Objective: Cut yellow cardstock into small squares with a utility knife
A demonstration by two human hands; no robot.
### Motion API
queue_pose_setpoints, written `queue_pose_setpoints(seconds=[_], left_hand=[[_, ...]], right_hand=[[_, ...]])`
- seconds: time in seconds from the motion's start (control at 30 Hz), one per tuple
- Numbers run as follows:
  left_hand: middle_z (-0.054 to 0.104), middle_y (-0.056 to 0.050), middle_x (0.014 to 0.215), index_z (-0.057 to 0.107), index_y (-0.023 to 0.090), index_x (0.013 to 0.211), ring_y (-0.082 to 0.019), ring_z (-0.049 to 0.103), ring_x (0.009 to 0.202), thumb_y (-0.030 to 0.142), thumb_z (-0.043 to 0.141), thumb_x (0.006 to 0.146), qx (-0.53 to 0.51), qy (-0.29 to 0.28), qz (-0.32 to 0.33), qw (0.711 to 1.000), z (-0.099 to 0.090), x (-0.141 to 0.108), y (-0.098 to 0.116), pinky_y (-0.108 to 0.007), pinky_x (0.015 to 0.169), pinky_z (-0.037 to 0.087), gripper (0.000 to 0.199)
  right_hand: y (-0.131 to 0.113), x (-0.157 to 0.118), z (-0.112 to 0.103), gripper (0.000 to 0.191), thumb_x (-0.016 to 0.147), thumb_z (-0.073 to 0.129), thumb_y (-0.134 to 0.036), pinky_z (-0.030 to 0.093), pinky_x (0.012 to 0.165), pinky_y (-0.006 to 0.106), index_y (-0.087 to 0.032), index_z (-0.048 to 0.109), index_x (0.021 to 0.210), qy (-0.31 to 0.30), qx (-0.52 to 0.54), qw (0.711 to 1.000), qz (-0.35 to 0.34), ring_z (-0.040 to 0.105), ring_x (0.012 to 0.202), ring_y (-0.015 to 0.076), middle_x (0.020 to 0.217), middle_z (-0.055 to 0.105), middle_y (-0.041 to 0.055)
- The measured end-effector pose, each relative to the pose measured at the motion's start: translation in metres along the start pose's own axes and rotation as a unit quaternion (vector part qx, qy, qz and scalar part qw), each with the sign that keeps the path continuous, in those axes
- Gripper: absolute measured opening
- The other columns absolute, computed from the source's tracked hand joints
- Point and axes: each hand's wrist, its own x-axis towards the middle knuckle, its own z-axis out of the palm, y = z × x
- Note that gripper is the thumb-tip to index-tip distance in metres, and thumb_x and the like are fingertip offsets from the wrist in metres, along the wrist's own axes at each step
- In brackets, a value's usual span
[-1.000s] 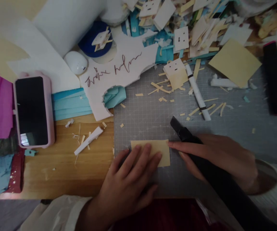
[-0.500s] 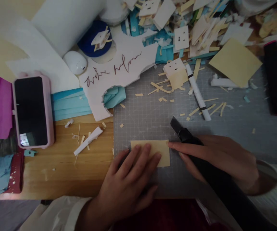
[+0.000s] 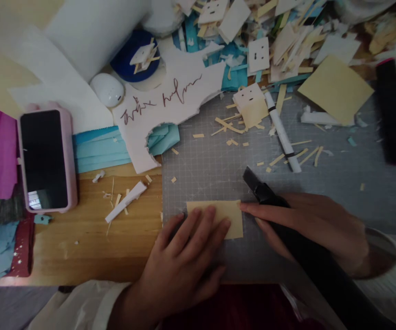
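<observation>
A pale yellow rectangle of paper (image 3: 235,224) lies on the grey cutting mat (image 3: 205,169) near its front edge. My left hand (image 3: 191,256) rests on this paper with fingers stretched out flat, covering its lower left part. In my right hand (image 3: 315,220) is a black utility knife (image 3: 287,229), its dark blade pointing up and left above the mat. The tip of my right index finger touches the paper's upper right corner.
A white marker (image 3: 282,130), a yellow paper square (image 3: 335,89) and narrow paper strips lie beyond my hands. Torn white board (image 3: 170,96) with handwriting overlaps the mat. At left is a phone (image 3: 45,160) in a pink case. Cut paper pieces (image 3: 258,55) with drawn faces pile up behind.
</observation>
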Motion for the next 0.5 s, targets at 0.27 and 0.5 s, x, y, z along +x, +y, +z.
queue_pose_setpoints(seconds=[0.27, 0.5], left_hand=[[0.046, -0.008, 0.149, 0.049, 0.021, 0.142, -0.025, 0.041, 0.133, 0.044, 0.056, 0.088, -0.009, 0.001, -0.002, 1.0, -0.0005, 0.0006, -0.0003, -0.039, 0.113, 0.021, 0.059], [0.046, -0.007, 0.149, 0.05, 0.022, 0.141, -0.026, 0.042, 0.131, 0.044, 0.055, 0.088, -0.011, 0.005, -0.003, 1.0, -0.0002, 0.001, -0.0007, -0.039, 0.112, 0.022, 0.058]], right_hand=[[0.0018, 0.0003, -0.0021, 0.02, 0.092, 0.049, -0.017, 0.055, 0.055, 0.026, -0.019, 0.065, 0.105, -0.021, -0.001, 1.0, -0.003, 0.069, 0.06, 0.0144, 0.073, 0.074, 0.0018], [0.0017, -0.0018, -0.0004, 0.026, 0.088, 0.054, -0.015, 0.057, 0.058, 0.027, -0.026, 0.064, 0.11, -0.026, 0.032, 0.999, 0.03, 0.071, 0.065, 0.016, 0.077, 0.075, -0.0006]])
